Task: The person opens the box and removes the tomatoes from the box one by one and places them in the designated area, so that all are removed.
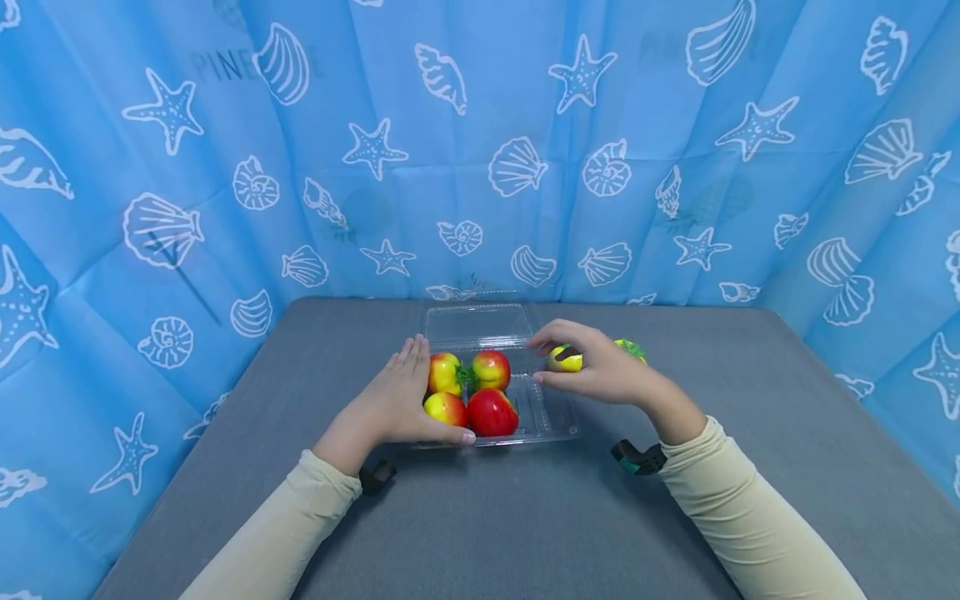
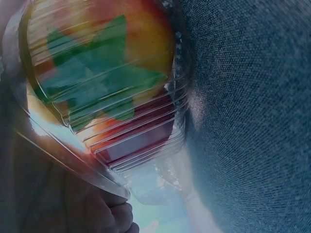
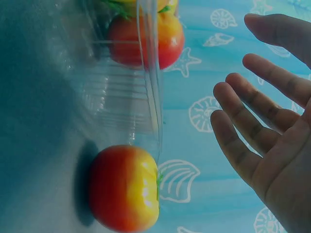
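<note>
A clear plastic clamshell box (image 1: 538,435) lies with its lid (image 1: 477,325) folded back. Several round red-and-yellow toy fruits sit in its left part, among them a mostly red fruit (image 1: 492,412) and one with a green leaf (image 1: 446,374). My left hand (image 1: 386,404) rests against the box's left side with straight fingers, its thumb along the front edge. Over the table right of the box is my right hand (image 1: 600,362), its fingers spread and slightly bent, holding nothing. Near it stands a red-and-yellow fruit (image 3: 124,189), partly hidden by the fingers in the head view.
Another yellow fruit with green leaves (image 1: 632,349) shows partly behind the right hand. The grey cloth-covered table (image 1: 495,525) ends at a blue curtain (image 1: 480,150) with white shell prints. Each wrist wears a dark strap (image 1: 637,457).
</note>
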Tool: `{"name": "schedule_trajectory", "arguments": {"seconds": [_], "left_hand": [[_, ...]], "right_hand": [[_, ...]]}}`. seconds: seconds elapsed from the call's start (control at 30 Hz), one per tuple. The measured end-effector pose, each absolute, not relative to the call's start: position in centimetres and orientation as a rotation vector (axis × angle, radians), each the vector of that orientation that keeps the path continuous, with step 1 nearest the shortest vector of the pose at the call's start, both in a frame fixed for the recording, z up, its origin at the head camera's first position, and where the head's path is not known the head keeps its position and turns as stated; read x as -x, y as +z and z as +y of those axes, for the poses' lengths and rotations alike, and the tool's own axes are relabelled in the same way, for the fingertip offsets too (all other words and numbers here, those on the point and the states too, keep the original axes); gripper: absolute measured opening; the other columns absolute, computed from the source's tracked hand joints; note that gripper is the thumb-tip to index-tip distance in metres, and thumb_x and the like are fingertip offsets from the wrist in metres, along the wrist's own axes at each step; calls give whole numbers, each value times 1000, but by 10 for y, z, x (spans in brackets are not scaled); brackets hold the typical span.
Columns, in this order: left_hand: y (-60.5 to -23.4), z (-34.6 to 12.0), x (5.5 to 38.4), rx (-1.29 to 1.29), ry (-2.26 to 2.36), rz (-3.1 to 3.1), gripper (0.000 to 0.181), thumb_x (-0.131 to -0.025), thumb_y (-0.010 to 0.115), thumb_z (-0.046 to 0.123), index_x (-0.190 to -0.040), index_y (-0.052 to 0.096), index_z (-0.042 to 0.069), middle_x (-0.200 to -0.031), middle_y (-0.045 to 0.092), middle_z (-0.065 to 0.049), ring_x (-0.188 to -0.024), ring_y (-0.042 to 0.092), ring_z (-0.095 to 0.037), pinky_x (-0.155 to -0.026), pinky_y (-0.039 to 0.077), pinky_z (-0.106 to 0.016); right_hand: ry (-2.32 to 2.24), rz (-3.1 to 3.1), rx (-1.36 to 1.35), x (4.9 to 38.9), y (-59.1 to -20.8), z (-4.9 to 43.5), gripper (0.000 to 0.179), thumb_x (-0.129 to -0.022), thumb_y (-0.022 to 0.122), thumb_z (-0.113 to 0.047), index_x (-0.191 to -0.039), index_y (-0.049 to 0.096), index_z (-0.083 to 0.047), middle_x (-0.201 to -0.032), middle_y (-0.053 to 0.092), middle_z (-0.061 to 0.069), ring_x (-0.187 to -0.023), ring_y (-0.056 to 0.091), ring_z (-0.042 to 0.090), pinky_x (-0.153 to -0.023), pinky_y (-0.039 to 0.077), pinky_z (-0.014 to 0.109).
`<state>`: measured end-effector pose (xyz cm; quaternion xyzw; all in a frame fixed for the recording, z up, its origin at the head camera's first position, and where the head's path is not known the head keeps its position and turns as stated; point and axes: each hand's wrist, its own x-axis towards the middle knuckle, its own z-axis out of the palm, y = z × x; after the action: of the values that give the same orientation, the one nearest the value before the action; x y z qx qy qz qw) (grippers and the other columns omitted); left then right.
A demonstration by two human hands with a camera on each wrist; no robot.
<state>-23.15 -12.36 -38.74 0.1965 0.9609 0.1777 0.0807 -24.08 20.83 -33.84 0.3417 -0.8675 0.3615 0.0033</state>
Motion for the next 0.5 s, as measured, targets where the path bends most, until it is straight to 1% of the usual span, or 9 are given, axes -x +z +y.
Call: {"name": "schedule_trajectory", "arguments": {"seconds": [0.1,0.43,0.5], "left_hand": [[-388,-124,231,-580,530,2876,153,-66,68,96,-171,3,6,-180,-1,-14,-168,3,-38,-134,18,-56],[-387,-123,231,-572,540,2867,153,-65,69,95,-171,4,7,-180,-1,-13,-168,3,-38,-134,18,-57],[-386,-123,231,-570,544,2864,153,-65,70,95,-171,3,7,-180,-1,-13,-168,2,-38,-134,18,-57]], "right_hand": [[1141,-2731,-1080,240,-340,205,41,-91,85,-20,-129,69,-17,-127,70,0,-114,65,19,-97,61,55],[1153,-2758,-1106,239,-346,199,40,-92,84,-23,-129,70,-17,-126,70,-2,-111,65,17,-95,60,57],[1152,-2761,-1113,239,-347,197,40,-93,83,-23,-129,69,-17,-126,70,-2,-112,65,20,-96,60,57]]}}
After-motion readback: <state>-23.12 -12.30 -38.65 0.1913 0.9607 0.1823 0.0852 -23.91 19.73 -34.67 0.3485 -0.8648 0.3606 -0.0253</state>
